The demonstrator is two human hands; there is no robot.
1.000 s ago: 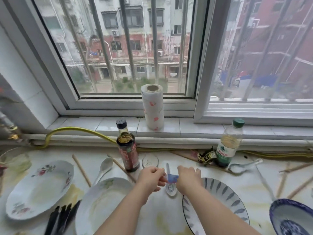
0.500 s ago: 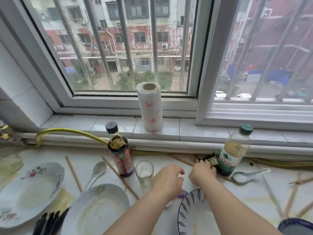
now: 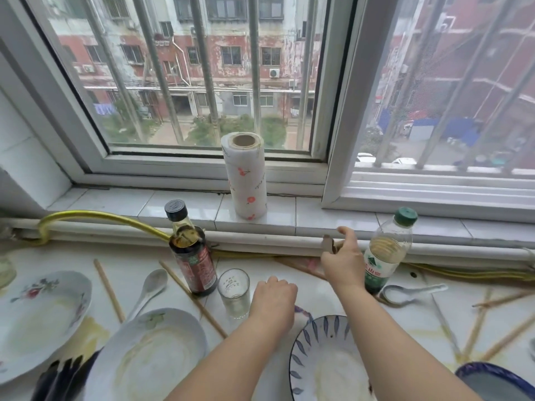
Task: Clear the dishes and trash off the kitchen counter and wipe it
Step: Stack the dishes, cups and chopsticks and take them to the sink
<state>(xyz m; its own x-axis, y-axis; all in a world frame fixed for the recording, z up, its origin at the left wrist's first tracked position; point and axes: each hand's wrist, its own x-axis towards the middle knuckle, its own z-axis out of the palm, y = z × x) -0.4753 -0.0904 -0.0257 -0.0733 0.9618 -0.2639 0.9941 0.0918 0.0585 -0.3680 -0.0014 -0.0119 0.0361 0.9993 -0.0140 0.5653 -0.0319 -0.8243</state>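
1. The right hand (image 3: pixel 343 263) is lifted off the counter. Its fingers (image 3: pixel 328 259) are curled and pinch a small crumpled brown-and-dark wrapper (image 3: pixel 327 243), and the thumb stands free above it.
2. The left hand (image 3: pixel 275 302) sits knuckles-up, low over the pale glossy counter (image 3: pixel 324 293), with its fingers tucked under in a loose fist. I cannot tell whether they enclose anything. A blue-purple scrap (image 3: pixel 301 309) shows just at the right side of the knuckles.
3. Just right of the right hand's fingers, close to the back of that hand, a clear plastic bottle with a green cap and green label (image 3: pixel 386 256) stands upright.
4. Just left of the left hand's fingers a clear drinking glass (image 3: pixel 234 293) stands upright. Beyond it, farther left, is a dark glass sauce bottle with a black cap and red label (image 3: pixel 192 256).
5. On the near side of the left fist lies a round white plate with a blue leaf pattern (image 3: pixel 307 340); the right forearm crosses above its right part.
6. Farther left of the fist a wooden chopstick (image 3: pixel 192 299) lies slanted, with a white ceramic spoon (image 3: pixel 150 285) just past it. Next come an oval white plate with yellowish smears (image 3: pixel 147 357) and, at the far left, a white plate with a flower print (image 3: pixel 40 319).
7. Right of the plastic bottle lies a second white ceramic spoon (image 3: pixel 411 293).
8. Behind the right hand's fingers and to their left, a white paper-towel roll with red prints (image 3: pixel 246 178) stands on the tiled windowsill (image 3: pixel 318 218). A yellow hose (image 3: pixel 86 217) runs below that sill at the left.
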